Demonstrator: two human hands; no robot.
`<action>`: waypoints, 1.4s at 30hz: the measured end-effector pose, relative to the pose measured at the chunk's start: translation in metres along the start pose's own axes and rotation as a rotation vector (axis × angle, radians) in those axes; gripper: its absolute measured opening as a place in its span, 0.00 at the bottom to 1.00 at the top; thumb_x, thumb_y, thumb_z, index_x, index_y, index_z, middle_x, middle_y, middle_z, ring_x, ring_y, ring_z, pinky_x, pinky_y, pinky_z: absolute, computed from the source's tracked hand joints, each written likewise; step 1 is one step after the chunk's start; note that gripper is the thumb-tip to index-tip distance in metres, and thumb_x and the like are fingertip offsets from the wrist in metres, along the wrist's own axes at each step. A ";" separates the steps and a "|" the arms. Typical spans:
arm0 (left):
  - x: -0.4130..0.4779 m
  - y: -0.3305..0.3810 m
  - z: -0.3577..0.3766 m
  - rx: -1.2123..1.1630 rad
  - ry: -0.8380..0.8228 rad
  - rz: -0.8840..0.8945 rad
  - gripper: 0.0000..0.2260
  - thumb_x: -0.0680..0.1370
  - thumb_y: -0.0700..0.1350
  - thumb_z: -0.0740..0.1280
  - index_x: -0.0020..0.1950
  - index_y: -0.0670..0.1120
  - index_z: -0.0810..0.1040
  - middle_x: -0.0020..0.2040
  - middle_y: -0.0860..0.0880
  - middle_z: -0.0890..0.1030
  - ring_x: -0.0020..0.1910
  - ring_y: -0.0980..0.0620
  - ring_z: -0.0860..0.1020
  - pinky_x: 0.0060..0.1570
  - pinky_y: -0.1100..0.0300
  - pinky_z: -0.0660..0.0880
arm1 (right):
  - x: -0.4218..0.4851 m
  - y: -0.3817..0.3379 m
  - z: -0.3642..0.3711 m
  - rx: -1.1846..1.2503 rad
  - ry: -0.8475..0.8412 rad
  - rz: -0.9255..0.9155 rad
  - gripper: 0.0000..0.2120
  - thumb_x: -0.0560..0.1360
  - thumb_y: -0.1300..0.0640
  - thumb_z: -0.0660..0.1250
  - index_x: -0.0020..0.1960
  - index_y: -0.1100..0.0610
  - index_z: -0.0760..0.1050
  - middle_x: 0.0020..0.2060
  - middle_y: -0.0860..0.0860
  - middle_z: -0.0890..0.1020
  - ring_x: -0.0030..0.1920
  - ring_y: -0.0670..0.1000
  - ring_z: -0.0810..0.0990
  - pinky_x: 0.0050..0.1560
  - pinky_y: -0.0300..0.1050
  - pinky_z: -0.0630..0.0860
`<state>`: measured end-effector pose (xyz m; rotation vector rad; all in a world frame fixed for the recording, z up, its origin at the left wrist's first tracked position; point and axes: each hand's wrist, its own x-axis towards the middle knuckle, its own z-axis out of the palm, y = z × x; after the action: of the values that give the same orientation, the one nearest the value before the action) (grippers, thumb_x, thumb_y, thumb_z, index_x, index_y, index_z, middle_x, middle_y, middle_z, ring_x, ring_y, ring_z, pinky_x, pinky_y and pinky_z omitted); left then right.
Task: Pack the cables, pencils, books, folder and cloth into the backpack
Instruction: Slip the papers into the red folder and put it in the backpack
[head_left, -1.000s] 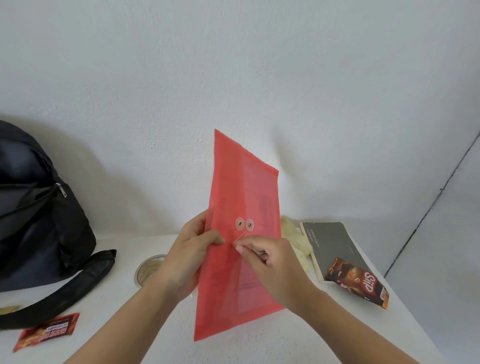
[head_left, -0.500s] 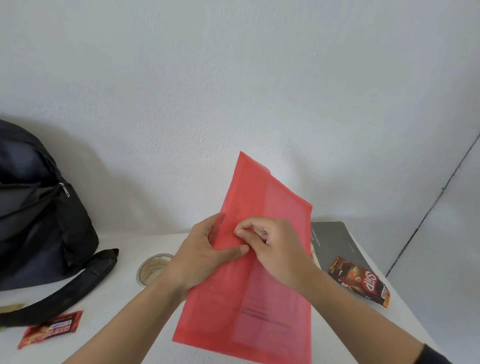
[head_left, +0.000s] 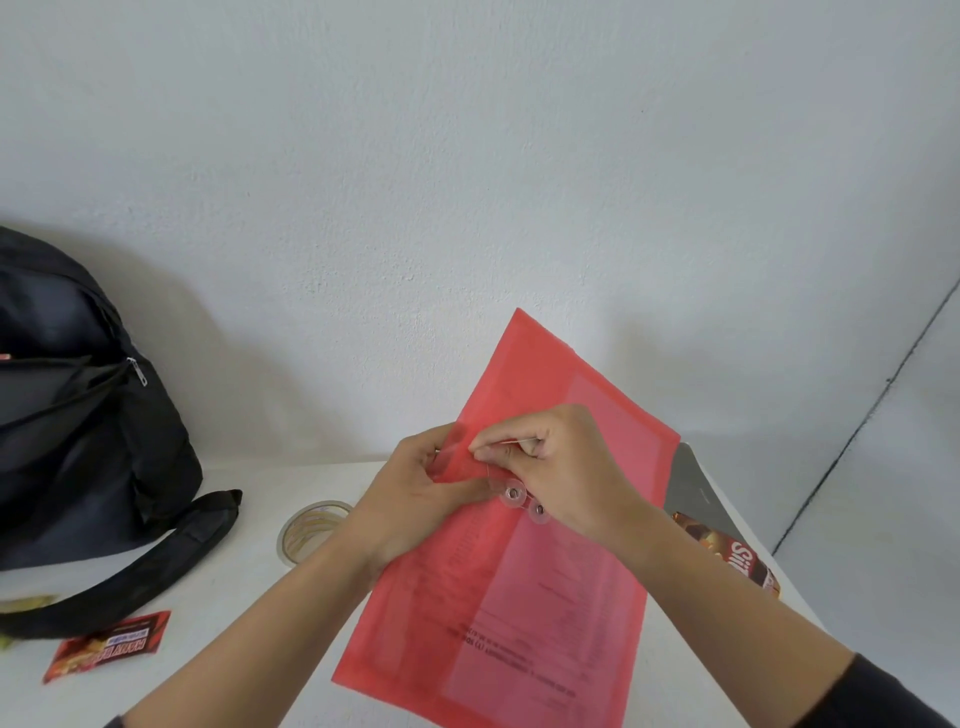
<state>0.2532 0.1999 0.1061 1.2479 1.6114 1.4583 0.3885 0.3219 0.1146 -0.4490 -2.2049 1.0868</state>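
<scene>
A red translucent folder (head_left: 524, 597) with papers inside is held tilted above the white table (head_left: 234, 618). My left hand (head_left: 410, 499) grips its left edge near the flap. My right hand (head_left: 561, 473) pinches the thin closure string just above the two clear button discs (head_left: 524, 501). The black backpack (head_left: 78, 415) stands at the far left with its top zip open and a strap trailing across the table. A dark grey book (head_left: 696, 488) lies behind the folder at the right, mostly hidden.
A roll of clear tape (head_left: 311, 527) lies on the table left of my hands. A red snack wrapper (head_left: 109, 644) sits at the front left and a brown snack packet (head_left: 737, 558) at the right edge. The wall is close behind.
The folder has tipped from upright to leaning away and to the right. My right hand has moved with the string around the discs. My left hand has kept its grip.
</scene>
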 end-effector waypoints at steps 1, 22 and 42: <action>0.000 -0.001 -0.001 -0.012 -0.006 -0.005 0.07 0.75 0.38 0.76 0.51 0.41 0.83 0.44 0.46 0.86 0.43 0.53 0.82 0.46 0.63 0.78 | 0.000 0.001 0.001 -0.012 0.007 -0.006 0.05 0.77 0.59 0.73 0.49 0.51 0.87 0.34 0.50 0.87 0.26 0.59 0.83 0.22 0.56 0.77; -0.006 0.006 -0.020 -0.595 0.057 -0.191 0.17 0.76 0.38 0.72 0.64 0.49 0.80 0.58 0.42 0.85 0.52 0.43 0.86 0.45 0.50 0.84 | -0.021 0.029 -0.021 -0.111 0.131 0.005 0.06 0.78 0.61 0.73 0.42 0.56 0.82 0.25 0.44 0.57 0.27 0.45 0.56 0.31 0.31 0.60; -0.005 0.016 -0.011 -0.358 0.083 -0.039 0.18 0.80 0.37 0.68 0.69 0.48 0.75 0.60 0.45 0.85 0.58 0.44 0.85 0.55 0.48 0.82 | -0.014 0.020 -0.009 -0.356 -0.030 -0.329 0.07 0.79 0.51 0.68 0.45 0.52 0.80 0.40 0.39 0.70 0.47 0.43 0.70 0.54 0.37 0.65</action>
<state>0.2485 0.1896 0.1230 0.9577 1.3400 1.7022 0.4053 0.3317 0.0969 -0.2057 -2.3989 0.5337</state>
